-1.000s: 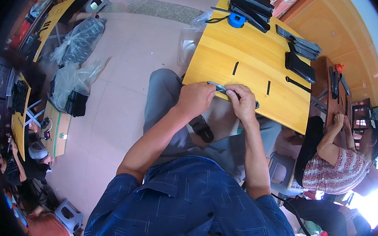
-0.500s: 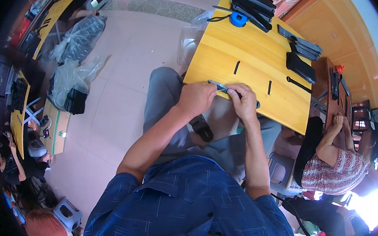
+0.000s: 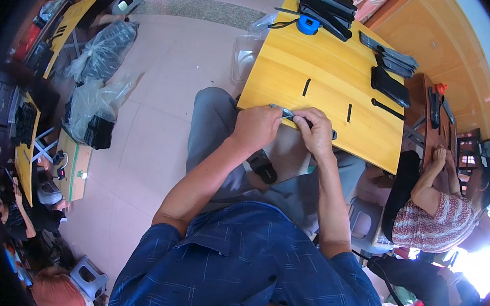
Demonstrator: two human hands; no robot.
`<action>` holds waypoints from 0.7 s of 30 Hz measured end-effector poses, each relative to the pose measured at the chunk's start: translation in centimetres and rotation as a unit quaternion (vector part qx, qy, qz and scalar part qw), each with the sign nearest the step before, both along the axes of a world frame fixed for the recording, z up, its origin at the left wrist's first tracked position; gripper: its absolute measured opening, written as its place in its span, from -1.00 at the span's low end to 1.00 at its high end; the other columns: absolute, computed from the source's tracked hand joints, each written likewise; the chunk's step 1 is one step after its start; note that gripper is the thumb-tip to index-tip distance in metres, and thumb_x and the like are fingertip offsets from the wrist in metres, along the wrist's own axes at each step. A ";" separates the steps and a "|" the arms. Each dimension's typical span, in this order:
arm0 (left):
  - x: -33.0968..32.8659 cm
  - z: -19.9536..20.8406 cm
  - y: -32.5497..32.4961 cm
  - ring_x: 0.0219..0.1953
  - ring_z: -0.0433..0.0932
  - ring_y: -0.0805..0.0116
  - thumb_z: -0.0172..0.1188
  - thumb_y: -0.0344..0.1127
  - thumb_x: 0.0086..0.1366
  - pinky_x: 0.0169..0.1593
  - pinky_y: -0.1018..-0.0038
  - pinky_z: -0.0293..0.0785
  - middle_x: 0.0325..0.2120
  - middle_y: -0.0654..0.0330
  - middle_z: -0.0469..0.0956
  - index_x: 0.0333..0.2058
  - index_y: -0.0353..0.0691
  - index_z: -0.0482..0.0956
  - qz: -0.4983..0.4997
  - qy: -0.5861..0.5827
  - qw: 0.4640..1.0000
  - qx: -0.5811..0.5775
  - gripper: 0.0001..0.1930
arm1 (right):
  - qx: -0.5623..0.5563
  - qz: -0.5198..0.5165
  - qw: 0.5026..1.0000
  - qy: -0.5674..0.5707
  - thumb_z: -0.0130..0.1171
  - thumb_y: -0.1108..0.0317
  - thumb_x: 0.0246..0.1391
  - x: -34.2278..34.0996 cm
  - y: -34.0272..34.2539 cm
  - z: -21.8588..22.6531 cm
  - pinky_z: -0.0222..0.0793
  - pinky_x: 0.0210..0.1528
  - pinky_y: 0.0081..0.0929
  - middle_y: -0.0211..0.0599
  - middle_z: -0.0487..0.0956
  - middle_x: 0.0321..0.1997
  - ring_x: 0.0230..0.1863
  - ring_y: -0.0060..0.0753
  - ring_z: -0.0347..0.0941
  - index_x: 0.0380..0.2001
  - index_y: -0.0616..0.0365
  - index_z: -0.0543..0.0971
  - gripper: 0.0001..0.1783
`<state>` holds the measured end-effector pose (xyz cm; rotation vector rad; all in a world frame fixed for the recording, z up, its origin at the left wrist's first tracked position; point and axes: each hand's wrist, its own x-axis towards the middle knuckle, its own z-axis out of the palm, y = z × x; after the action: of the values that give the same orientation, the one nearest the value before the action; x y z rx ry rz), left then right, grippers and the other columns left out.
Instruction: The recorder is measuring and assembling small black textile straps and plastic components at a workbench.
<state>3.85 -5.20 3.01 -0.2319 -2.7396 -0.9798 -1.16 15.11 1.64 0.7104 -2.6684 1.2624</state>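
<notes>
At the near edge of the yellow table (image 3: 284, 65), my two hands meet over a small dark, narrow piece (image 3: 286, 113) with a pale, shiny part. My left hand (image 3: 258, 129) is closed, fingertips pinched at its left end; a thin light tip shows there, but what it grips is mostly hidden. Fingers and thumb of my right hand (image 3: 316, 132) are closed on the piece's right end. Just beyond my hands, a short black strip (image 3: 307, 87) and a second black strip (image 3: 349, 112) lie flat on the tabletop.
Black cases (image 3: 329, 10), a blue rounded device (image 3: 308, 24), a stack of dark pouches (image 3: 393, 60) and a black strap (image 3: 388, 109) lie on the table. Plastic-wrapped bundles (image 3: 104, 49) sit on the floor leftward. A person in a patterned top (image 3: 434, 219) works at the right.
My hands keep nearly the same place and grip. The dark piece between them shows only a very slight shift.
</notes>
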 end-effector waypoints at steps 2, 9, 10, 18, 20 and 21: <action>-0.1 0.3 0.1 -0.40 0.67 -0.08 0.23 -0.26 0.30 -0.33 0.03 0.56 -0.48 0.01 0.65 -0.36 -0.15 0.62 0.004 -0.013 1.000 -0.008 -0.88 | -0.004 0.001 1.000 -0.003 0.36 0.39 0.11 0.0 0.0 0.1 0.50 -0.04 -0.20 -0.17 0.71 -0.26 -0.15 -0.04 0.61 -0.23 0.13 0.76 -0.84; -0.2 2.8 1.0 -0.36 0.71 -0.12 0.27 -0.23 0.29 -0.27 0.02 0.61 -0.49 -0.07 0.66 -0.20 -0.29 0.57 0.049 -0.092 0.993 -0.046 -0.76 | 0.012 -0.002 1.000 0.020 0.40 0.40 0.06 0.3 -0.2 0.1 0.50 -0.04 -0.20 -0.19 0.70 -0.25 -0.15 -0.05 0.60 -0.27 0.14 0.76 -0.85; -0.2 2.7 1.1 -0.36 0.71 -0.12 0.27 -0.23 0.29 -0.27 0.02 0.61 -0.49 -0.07 0.66 -0.20 -0.29 0.57 0.050 -0.093 0.993 -0.047 -0.76 | 0.012 -0.007 1.000 0.024 0.42 0.40 0.04 0.3 -0.3 0.1 0.50 -0.04 -0.20 -0.20 0.70 -0.26 -0.15 -0.06 0.60 -0.28 0.14 0.76 -0.85; -0.3 2.2 1.3 -0.34 0.72 -0.11 0.27 -0.23 0.31 -0.24 0.05 0.63 -0.45 -0.07 0.68 -0.19 -0.33 0.56 0.062 -0.126 0.986 -0.086 -0.74 | -0.002 0.004 0.999 0.042 0.44 0.41 0.01 0.4 -0.2 -0.5 0.50 -0.07 -0.23 -0.21 0.68 -0.30 -0.18 -0.09 0.60 -0.31 0.14 0.76 -0.86; -0.1 2.0 1.4 -0.34 0.73 -0.10 0.27 -0.23 0.31 -0.24 0.05 0.64 -0.44 -0.07 0.69 -0.19 -0.34 0.56 0.069 -0.127 0.986 -0.085 -0.73 | -0.008 0.004 0.999 0.038 0.45 0.42 0.00 0.5 -0.2 -0.6 0.50 -0.08 -0.23 -0.20 0.68 -0.30 -0.19 -0.09 0.60 -0.32 0.14 0.76 -0.86; 0.0 1.8 1.4 -0.34 0.73 -0.09 0.27 -0.24 0.31 -0.24 0.05 0.64 -0.42 -0.07 0.69 -0.18 -0.34 0.56 0.073 -0.129 0.986 -0.083 -0.73 | -0.007 0.004 0.999 0.040 0.44 0.43 0.00 0.5 -0.2 -0.5 0.50 -0.08 -0.23 -0.21 0.68 -0.30 -0.19 -0.10 0.60 -0.32 0.15 0.76 -0.86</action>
<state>3.84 -3.77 4.84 0.0746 -3.0238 -0.7922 -0.68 14.89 1.16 0.7541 -2.5929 1.2272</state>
